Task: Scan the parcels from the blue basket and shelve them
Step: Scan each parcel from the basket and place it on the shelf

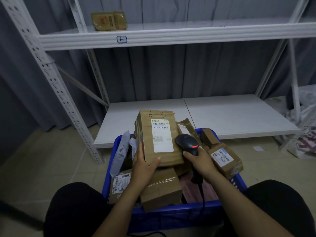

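HEAD VIEW: A person faces a white metal rack (56,86), knees either side of a blue basket (171,212) standing on the tiled floor (42,159).

The left hand (143,165) grips the near end of a tall cardboard parcel (159,137) lying atop the heap in the basket. Its fingers (139,151) curl along the parcel's left side and the thumb lies across the top face. The parcel's white shipping label w/ barcode faces up, and "6-3" is handwritten at the far end.

The right hand (200,159) is wrapped round the handle of a black barcode scanner (187,142), fingers (188,154) closed tight on the grip. The scanner head sits just beside the parcel's right edge w/ a red light glowing. Its cable (202,194) trails down toward the basket's near wall.

Other pkgs in the basket:
- a grey poly mailer (122,151), upright at left
- a labelled box (119,184), near left
- a taped plain box (162,187), under the left wrist
- a labelled carton (225,159), resting on the right rim
- a small brown box (209,136), far right

The rack's lower shelf (230,115) lies just beyond the basket. The upper shelf (188,36) has a tag (122,39) reading "6-1" on its front edge and carries a yellow-brown padded pouch (109,21) at left. A grey curtain (171,74) hangs behind.
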`<state>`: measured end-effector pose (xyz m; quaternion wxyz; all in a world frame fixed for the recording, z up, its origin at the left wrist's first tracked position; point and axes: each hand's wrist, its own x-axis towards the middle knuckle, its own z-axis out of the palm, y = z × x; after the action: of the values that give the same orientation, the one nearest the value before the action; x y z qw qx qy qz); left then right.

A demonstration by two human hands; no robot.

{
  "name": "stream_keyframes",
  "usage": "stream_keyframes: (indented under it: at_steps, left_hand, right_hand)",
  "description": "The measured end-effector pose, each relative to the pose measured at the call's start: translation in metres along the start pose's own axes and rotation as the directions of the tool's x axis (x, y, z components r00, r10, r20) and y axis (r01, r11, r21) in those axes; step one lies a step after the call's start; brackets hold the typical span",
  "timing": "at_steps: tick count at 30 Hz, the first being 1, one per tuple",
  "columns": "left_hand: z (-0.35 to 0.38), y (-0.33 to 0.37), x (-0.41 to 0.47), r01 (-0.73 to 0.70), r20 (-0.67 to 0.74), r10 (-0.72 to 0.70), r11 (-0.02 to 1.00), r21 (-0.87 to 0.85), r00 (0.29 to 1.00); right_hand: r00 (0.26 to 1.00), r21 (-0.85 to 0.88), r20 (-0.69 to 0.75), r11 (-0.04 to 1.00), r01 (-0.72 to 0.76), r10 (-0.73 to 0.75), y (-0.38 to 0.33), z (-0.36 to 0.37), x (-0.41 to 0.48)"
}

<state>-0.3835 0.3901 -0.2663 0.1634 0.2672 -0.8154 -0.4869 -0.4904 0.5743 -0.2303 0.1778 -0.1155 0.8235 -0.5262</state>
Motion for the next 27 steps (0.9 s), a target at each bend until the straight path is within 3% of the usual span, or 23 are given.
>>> stream_keyframes:
  at_steps: [4, 7, 15, 20, 27]
  left_hand:
    - [-0.002, 0.005, -0.003, -0.042, 0.032, 0.042, 0.999, -0.006, 0.999]
    - [-0.005, 0.013, -0.004, -0.065, -0.042, 0.062, 0.996, -0.065, 0.997]
    - [-0.038, 0.071, -0.013, -0.259, -0.222, 0.208, 0.937, -0.235, 0.953]
    - [-0.072, 0.127, -0.001, -0.414, -0.321, 0.352, 0.898, -0.149, 0.879]
    - [-0.123, 0.21, 0.041, -0.525, -0.397, 0.475, 0.851, -0.02, 0.785]
  right_hand:
    - [0.998, 0.092, 0.057, 0.995, 0.03, -0.035, -0.003, 0.005, -0.004]
    - [0.992, 0.138, 0.078, 0.987, 0.088, -0.099, -0.014, 0.003, -0.007]
    - [0.966, 0.298, -0.084, 0.919, 0.258, -0.244, -0.07, -0.015, -0.019]
    - [0.926, 0.465, -0.174, 0.801, 0.376, -0.334, -0.131, -0.036, -0.029]
    - [0.803, 0.348, -0.268, 0.723, 0.596, -0.533, -0.23, -0.063, -0.02]
